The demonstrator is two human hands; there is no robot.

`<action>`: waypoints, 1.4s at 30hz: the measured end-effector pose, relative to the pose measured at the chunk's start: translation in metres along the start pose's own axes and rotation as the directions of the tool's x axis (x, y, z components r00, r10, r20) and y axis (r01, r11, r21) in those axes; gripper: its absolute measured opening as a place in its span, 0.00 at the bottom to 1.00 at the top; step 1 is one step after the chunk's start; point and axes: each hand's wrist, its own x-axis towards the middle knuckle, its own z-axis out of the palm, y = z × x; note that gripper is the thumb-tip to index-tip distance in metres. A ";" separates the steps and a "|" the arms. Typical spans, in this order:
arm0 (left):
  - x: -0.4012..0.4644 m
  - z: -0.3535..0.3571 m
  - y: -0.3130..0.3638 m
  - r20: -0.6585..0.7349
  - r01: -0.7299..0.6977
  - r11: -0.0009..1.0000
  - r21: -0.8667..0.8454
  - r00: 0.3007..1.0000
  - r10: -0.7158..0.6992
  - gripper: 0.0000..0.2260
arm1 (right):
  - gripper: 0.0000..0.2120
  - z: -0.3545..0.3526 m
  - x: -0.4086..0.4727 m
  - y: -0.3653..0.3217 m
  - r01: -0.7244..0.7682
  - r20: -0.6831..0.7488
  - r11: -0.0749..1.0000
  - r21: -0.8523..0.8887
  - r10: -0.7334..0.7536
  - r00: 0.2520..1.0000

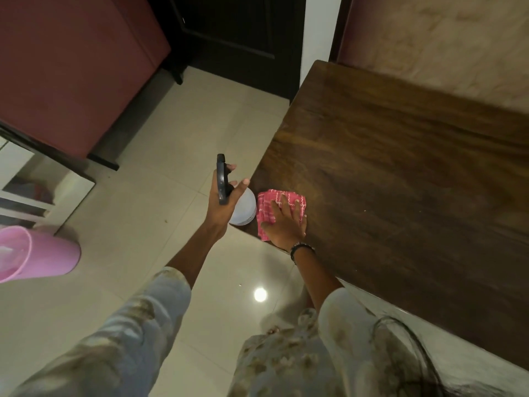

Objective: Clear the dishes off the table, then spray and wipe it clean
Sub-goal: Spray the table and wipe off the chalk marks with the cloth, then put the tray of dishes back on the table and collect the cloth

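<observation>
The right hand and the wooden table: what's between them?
In the head view, a folded pink checked cloth lies between the right hand, pressed flat with straight fingers, and the table, near its corner.

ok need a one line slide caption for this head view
Right hand presses a pink cloth flat near the wooden table's corner while the left hand holds a spray bottle beside it.

Dark wooden table [400,167], pink checked cloth [282,209] flat at its corner.
</observation>
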 end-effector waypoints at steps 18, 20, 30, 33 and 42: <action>-0.118 0.033 0.072 0.303 0.011 0.899 0.437 0.940 -0.159 0.10 | 0.30 -0.133 -0.097 -0.013 -0.120 -0.094 0.961 0.250 0.148 0.985; -0.119 0.057 0.122 0.320 -0.089 0.884 0.458 0.945 -0.071 0.12 | 0.30 -0.165 -0.132 -0.009 -0.126 -0.179 0.943 0.308 0.187 0.966; -0.189 0.212 0.326 0.451 -0.488 0.809 0.327 0.833 0.321 0.12 | 0.24 -0.315 -0.319 0.043 -0.098 -0.582 0.891 0.443 0.369 0.725; -0.228 0.260 0.370 0.470 -0.530 0.804 0.269 0.801 0.371 0.08 | 0.21 -0.346 -0.362 0.062 -0.111 -0.613 0.900 0.421 0.373 0.697; -0.310 0.364 0.434 0.408 -0.632 0.709 0.313 0.764 0.500 0.14 | 0.28 -0.432 -0.452 0.171 -0.152 -0.642 0.939 0.307 0.322 0.696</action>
